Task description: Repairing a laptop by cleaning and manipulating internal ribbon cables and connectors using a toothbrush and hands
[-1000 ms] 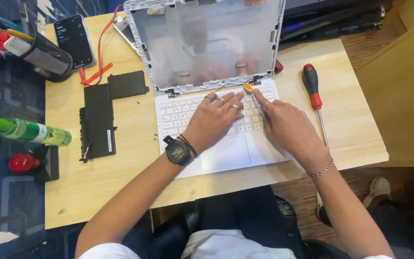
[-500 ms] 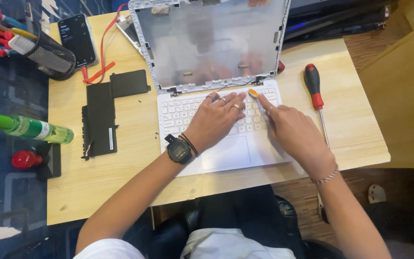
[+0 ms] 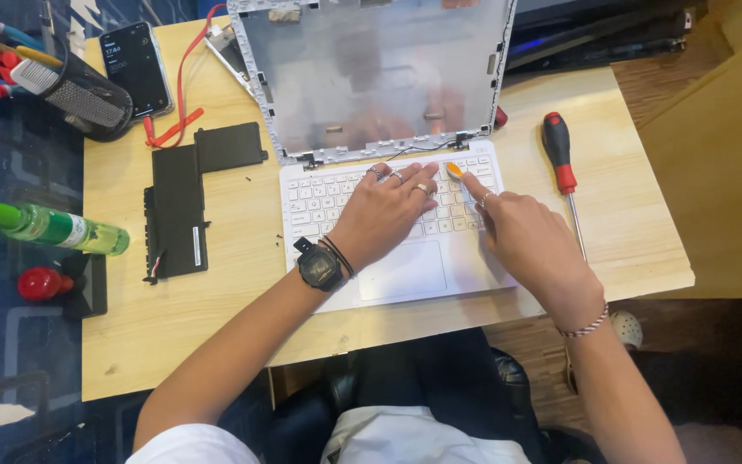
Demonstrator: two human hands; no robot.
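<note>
Wooden and light in colour, the small table (image 3: 216, 344) carried a white laptop (image 3: 405, 249) whose screen panel was removed, so only the bare silver lid (image 3: 371, 77) stood up behind the keyboard. The left hand (image 3: 384, 210) lay flat on the keys with the fingers spread and loose, gripping nothing; a black watch (image 3: 318, 266) sat on its wrist. The right hand (image 3: 530, 236) was on the right part of the keyboard, and its fingers pinched a small orange pick (image 3: 454, 170) whose tip touched the top edge of the keyboard, just beside the hinge.

Left of the laptop, a flat black battery (image 3: 182, 206) lay on the table, and behind it a red cable (image 3: 178, 103) and a black phone (image 3: 135, 69). A black mesh cup (image 3: 88, 99) with tools lay at the far left corner. To the right of the laptop lay a screwdriver (image 3: 564, 172) with a red and black handle. Off the table, on the left side, were a green bottle (image 3: 45, 225) and a red round object (image 3: 40, 283).
</note>
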